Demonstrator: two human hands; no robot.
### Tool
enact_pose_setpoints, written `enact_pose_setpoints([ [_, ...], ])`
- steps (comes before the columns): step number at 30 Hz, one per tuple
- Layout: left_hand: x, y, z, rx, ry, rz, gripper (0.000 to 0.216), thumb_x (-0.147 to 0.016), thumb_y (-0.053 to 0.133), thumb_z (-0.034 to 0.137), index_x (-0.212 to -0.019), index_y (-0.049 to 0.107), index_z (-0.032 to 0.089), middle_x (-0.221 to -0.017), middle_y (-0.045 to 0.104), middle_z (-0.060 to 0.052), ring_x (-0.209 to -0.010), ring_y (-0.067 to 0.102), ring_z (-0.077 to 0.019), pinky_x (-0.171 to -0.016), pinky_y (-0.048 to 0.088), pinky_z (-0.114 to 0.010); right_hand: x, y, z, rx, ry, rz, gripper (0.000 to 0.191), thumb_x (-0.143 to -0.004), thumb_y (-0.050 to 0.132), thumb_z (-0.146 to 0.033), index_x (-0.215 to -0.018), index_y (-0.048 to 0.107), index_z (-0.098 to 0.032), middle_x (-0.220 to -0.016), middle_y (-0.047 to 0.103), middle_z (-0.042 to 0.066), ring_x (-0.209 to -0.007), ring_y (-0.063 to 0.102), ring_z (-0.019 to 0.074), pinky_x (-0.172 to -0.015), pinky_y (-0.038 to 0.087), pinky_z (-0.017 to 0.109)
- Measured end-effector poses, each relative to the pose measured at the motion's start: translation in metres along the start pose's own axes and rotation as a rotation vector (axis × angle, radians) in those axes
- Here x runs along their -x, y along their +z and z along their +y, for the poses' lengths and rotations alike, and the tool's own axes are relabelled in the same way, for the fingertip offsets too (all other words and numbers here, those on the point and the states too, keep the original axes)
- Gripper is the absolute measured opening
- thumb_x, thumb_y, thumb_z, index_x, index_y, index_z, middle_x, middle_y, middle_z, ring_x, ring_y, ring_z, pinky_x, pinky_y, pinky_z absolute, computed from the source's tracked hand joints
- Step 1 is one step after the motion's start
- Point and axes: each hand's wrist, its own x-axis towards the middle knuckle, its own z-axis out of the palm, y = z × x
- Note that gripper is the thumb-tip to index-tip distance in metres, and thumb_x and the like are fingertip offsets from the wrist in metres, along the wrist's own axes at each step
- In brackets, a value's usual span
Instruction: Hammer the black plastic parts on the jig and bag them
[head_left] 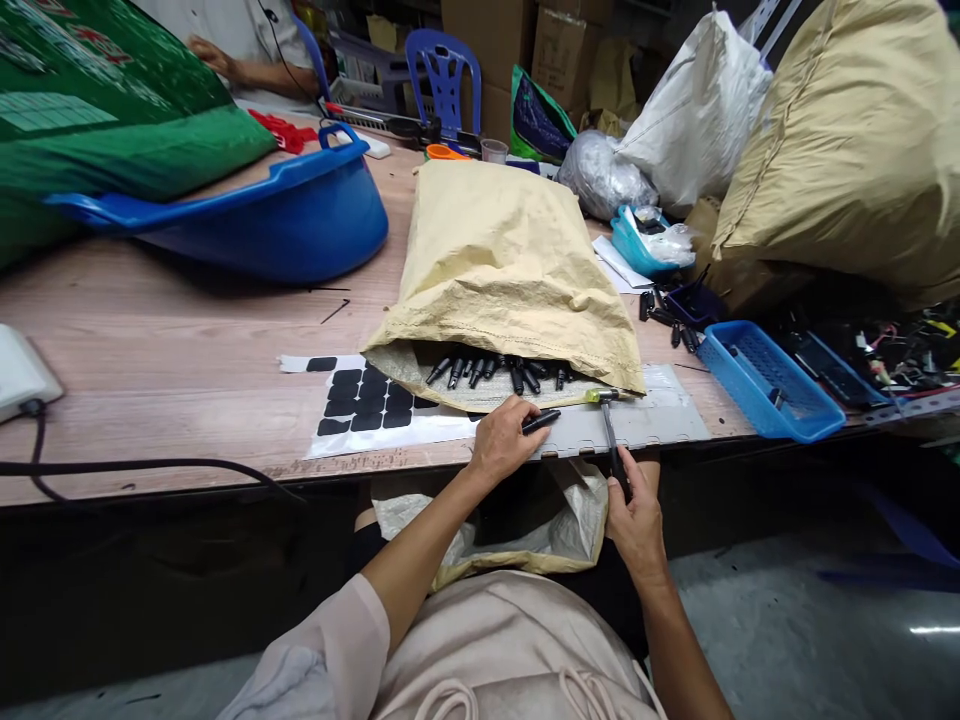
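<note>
My left hand (504, 440) rests at the table's front edge, fingers closed on a small black plastic part (541, 421). My right hand (636, 515) is just below the edge, gripping the black handle of a small hammer (609, 432) whose head lies on a grey plate (637, 422). Right behind my hands a tan woven sack (502, 260) lies open, with several black parts (495, 370) spilling from its mouth. A white sheet with black adhesive pads (367, 400) lies to the left of them.
A blue basin (300, 215) and a green sack (112, 110) fill the back left. A blue basket (772, 385) sits at right beside cluttered tools. Large sacks (847, 150) are piled at right. Another person's arm (225, 60) shows at the far end. An open bag (525, 530) hangs over my lap.
</note>
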Motion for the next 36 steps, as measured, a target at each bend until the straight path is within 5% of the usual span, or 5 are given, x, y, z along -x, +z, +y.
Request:
enact_pose_setpoints([
  [4, -0.003, 0.0, -0.002, -0.027, 0.049, 0.003, 0.014, -0.089, 0.071, 0.03, -0.102, 0.071, 0.024, -0.1, 0.068, -0.001, -0.084, 0.064, -0.0163, -0.082, 0.051, -0.028, -0.009, 0.003, 0.012, -0.106, -0.006, -0.024, 0.058, -0.096, 0.057, -0.041, -0.149, 0.06, -0.018, -0.142, 0.066, 0.013, -0.127, 0.064, 0.0263, -0.106, 0.056, 0.041],
  [10, 0.03, -0.008, -0.006, 0.115, 0.295, -0.1, 0.02, -0.096, 0.063, 0.038, -0.105, 0.074, 0.023, -0.091, 0.07, -0.005, -0.083, 0.065, -0.0179, -0.08, 0.051, -0.029, -0.017, -0.002, 0.018, -0.301, 0.158, -0.2, 0.072, -0.097, 0.057, -0.051, -0.16, 0.045, -0.018, -0.099, 0.077, 0.008, -0.055, 0.061, 0.0137, -0.045, 0.052, 0.025],
  [17, 0.097, 0.016, -0.042, 0.019, 0.112, -0.331, 0.024, -0.098, 0.057, 0.037, -0.108, 0.075, 0.024, -0.097, 0.077, -0.006, -0.08, 0.071, -0.0184, -0.076, 0.053, -0.029, -0.016, -0.001, 0.017, -0.185, 0.013, -0.119, 0.061, -0.098, 0.056, -0.049, -0.151, 0.058, -0.018, -0.13, 0.073, 0.012, -0.112, 0.071, 0.0238, -0.106, 0.056, 0.04],
  [24, 0.09, 0.011, -0.043, -0.206, -0.087, -0.561, 0.035, -0.085, 0.072, 0.029, -0.12, 0.073, 0.025, -0.109, 0.079, -0.008, -0.1, 0.074, -0.0262, -0.08, 0.052, -0.031, -0.014, 0.003, 0.017, -0.124, -0.027, -0.118, 0.059, -0.101, 0.052, -0.044, -0.154, 0.055, -0.018, -0.152, 0.06, 0.012, -0.141, 0.056, 0.0256, -0.123, 0.042, 0.043],
  [36, -0.025, -0.034, 0.021, -0.295, -0.218, 0.134, 0.045, -0.091, 0.067, 0.063, -0.107, 0.067, 0.022, -0.095, 0.075, -0.006, -0.095, 0.07, -0.0258, -0.075, 0.046, -0.03, -0.013, 0.007, 0.018, -0.055, -0.108, -0.046, 0.056, -0.099, 0.053, -0.038, -0.151, 0.059, -0.017, -0.147, 0.064, 0.014, -0.131, 0.065, 0.0279, -0.115, 0.053, 0.043],
])
